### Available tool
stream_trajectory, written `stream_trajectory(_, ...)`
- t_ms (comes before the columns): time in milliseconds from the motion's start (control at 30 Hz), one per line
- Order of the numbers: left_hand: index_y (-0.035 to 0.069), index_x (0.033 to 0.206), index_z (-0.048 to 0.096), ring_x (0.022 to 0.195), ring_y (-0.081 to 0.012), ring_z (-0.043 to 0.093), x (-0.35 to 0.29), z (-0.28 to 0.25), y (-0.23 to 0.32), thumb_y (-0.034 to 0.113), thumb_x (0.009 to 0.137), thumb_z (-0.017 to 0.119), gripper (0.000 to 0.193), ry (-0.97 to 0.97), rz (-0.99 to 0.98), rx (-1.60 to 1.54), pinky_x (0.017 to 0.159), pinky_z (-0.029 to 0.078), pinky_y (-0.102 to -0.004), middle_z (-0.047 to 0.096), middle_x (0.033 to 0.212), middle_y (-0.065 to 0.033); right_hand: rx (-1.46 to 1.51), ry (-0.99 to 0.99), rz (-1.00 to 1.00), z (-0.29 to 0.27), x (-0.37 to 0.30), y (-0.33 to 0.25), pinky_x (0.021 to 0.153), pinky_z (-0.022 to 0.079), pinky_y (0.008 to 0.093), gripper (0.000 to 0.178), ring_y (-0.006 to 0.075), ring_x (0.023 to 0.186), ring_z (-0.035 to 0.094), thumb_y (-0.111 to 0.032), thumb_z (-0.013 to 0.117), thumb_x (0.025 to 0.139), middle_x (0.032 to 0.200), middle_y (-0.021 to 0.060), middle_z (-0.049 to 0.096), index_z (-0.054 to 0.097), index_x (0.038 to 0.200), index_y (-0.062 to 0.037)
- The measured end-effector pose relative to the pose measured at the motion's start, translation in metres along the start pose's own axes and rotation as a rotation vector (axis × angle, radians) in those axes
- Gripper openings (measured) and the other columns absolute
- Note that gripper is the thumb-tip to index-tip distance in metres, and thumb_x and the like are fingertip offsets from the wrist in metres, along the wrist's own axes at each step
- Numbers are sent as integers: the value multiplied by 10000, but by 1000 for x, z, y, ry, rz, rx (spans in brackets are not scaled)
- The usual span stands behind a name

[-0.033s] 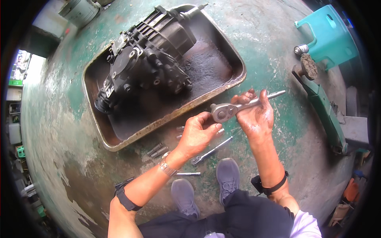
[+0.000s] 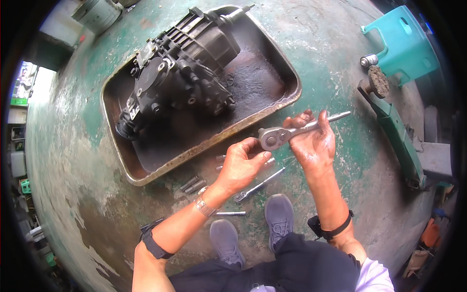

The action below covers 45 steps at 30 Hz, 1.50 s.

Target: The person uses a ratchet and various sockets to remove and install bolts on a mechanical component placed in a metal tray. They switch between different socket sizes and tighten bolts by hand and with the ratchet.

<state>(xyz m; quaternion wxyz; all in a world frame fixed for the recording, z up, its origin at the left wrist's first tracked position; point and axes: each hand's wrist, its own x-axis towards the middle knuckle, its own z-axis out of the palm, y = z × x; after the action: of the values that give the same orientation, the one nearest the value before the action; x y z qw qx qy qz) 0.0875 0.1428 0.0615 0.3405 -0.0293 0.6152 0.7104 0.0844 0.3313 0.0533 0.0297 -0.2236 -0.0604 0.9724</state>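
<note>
A silver ratchet wrench is held between my two hands, just off the near right edge of a metal tray. My right hand, palm up and smudged with dark grease, grips its handle between thumb and fingers; the handle's end points up and right. At the round head, my left hand has thumb and forefinger closed, with a short round piece showing behind the head. A dark gearbox-like metal assembly lies in the tray, on an oily black surface.
On the floor below my hands lie a smaller ratchet wrench, several sockets and a metal bar. A green floor jack and a turquoise stool stand at the right. A bucket is at far left.
</note>
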Motion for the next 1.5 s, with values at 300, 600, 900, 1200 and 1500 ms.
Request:
stream_trajectory(300,-48,1065,630,809,-53,558,1,-1,-8,79,897,685,218,28,15,29,694,493,-226,649,916,-16,-26,-4,3,-13,1,-3,975,393,489,351,239,824,540,-378,572,955,827,70,545,566,951,-27)
stream_trajectory(600,-24,950,630,757,-35,528,4,3,-19,94,852,737,187,102,104,14,671,472,-227,620,822,15,-26,-3,51,-9,-6,-4,773,455,424,351,161,587,450,-391,642,911,662,8,429,550,762,-87)
stream_trajectory(900,-23,1085,601,883,-45,547,-4,10,-24,-3,784,734,330,-55,153,-15,768,504,-245,630,952,-4,-23,-159,143,-12,-8,-15,519,349,321,449,116,421,294,-444,546,962,570,-18,332,517,682,-94)
stream_trajectory(1200,-22,1132,574,826,-151,660,-3,-2,-13,282,944,643,364,-214,-13,-250,762,554,-296,649,930,-68,-14,-183,151,-17,-6,-16,514,344,323,452,113,426,291,-463,524,971,567,-17,323,545,731,-80)
stream_trajectory(1500,-8,1173,543,811,-199,677,3,-3,-30,359,965,588,424,-152,-160,-315,709,554,-303,657,1006,-125,-10,17,148,-20,-6,-11,558,351,317,415,111,499,325,-465,577,948,612,-32,322,509,739,-112)
